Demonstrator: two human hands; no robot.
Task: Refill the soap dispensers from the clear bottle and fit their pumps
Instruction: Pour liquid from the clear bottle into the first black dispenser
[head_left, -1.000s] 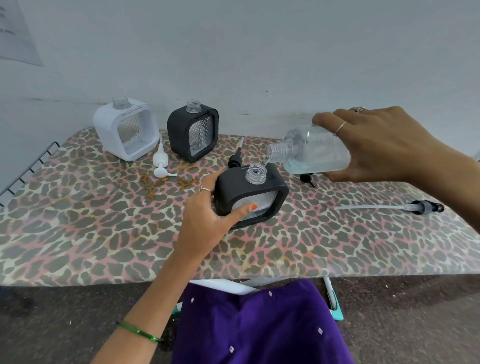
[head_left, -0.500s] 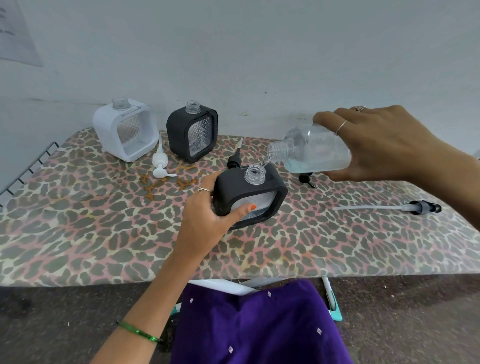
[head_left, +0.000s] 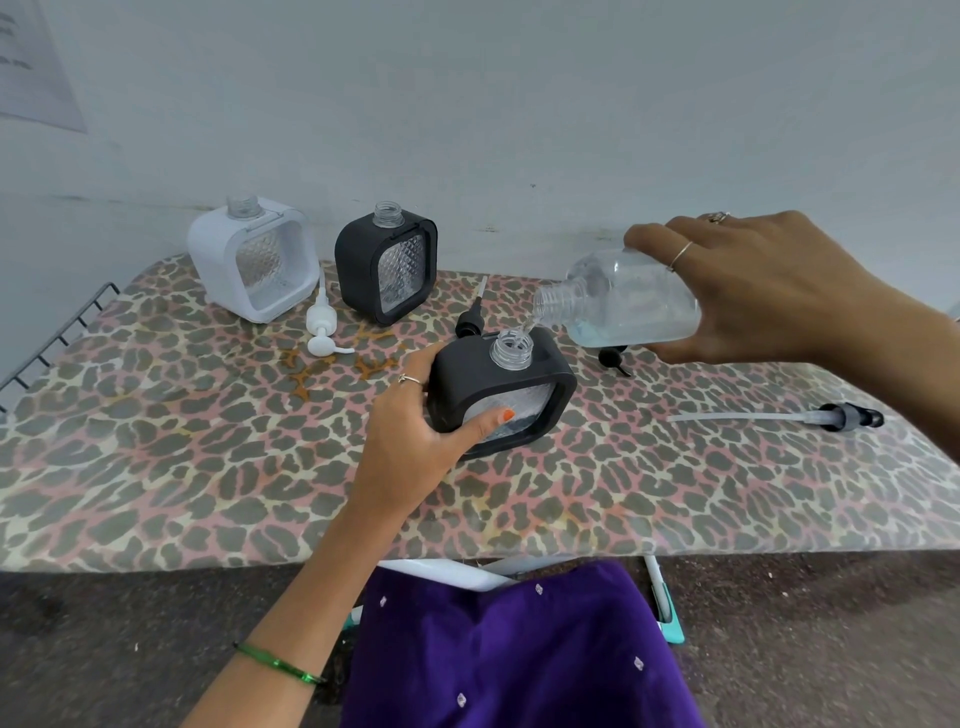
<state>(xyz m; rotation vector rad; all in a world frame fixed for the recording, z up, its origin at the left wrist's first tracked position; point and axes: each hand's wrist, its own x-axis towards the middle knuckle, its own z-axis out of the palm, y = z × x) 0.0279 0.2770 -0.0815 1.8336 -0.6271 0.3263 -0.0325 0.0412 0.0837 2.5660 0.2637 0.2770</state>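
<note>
Fingers (head_left: 680, 249) of my right hand (head_left: 769, 291) grip the tipped clear bottle (head_left: 623, 306), left hand (head_left: 410, 431) grasps the near black dispenser (head_left: 498, 395) mid-pour; upper-left white dispenser (head_left: 252, 257), black dispenser (head_left: 387, 265) and every pump remain, I reckon.

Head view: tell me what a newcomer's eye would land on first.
The clear bottle, tipped in the right hand at centre right, pours a thin stream into the open neck of a black dispenser gripped by the left hand. Next comes the leopard-print cover under everything. At the back left stand a white dispenser and a second black one, both without pumps.
</note>
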